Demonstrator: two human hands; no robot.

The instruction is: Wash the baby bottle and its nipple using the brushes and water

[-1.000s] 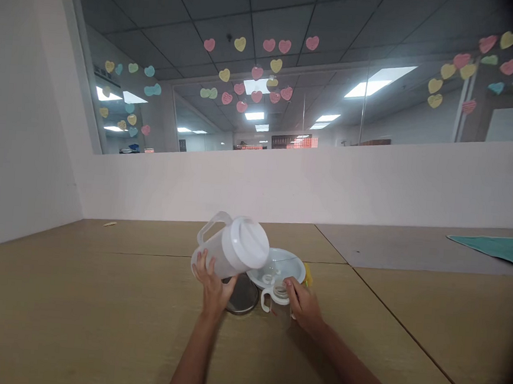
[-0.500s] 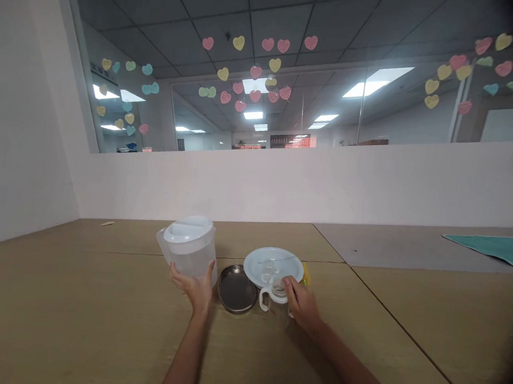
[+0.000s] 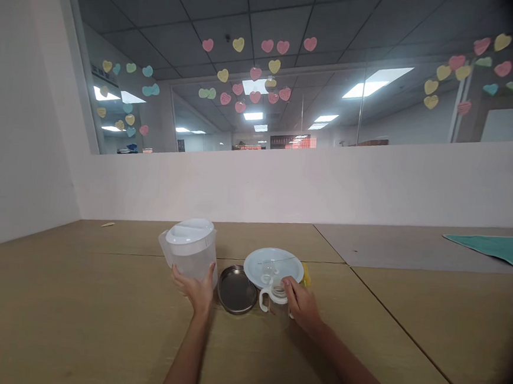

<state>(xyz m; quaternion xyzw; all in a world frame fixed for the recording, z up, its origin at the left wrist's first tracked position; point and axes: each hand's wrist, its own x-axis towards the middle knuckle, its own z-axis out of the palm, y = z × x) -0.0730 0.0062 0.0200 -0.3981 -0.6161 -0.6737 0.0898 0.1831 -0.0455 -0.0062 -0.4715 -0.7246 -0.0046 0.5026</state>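
Observation:
My left hand (image 3: 195, 288) is wrapped round the lower body of a white lidded plastic pitcher (image 3: 190, 249), which stands upright on the tan table. My right hand (image 3: 301, 303) grips a small clear cup with a white handle (image 3: 272, 298). Behind the cup lies a white plate (image 3: 274, 265). A round metal dish (image 3: 236, 290) sits between the pitcher and the cup. Something yellow (image 3: 307, 274) peeks out at the plate's right edge.
The tan table (image 3: 73, 319) runs to a low white wall (image 3: 305, 184) with glass above it. A teal cloth (image 3: 501, 247) lies at the far right on a grey table section. A small scrap (image 3: 108, 223) lies near the wall at left.
The pitcher was tilted toward the cup a second ago; my left hand has swung it left and upright and lowered it to the table. My right hand stayed on the cup.

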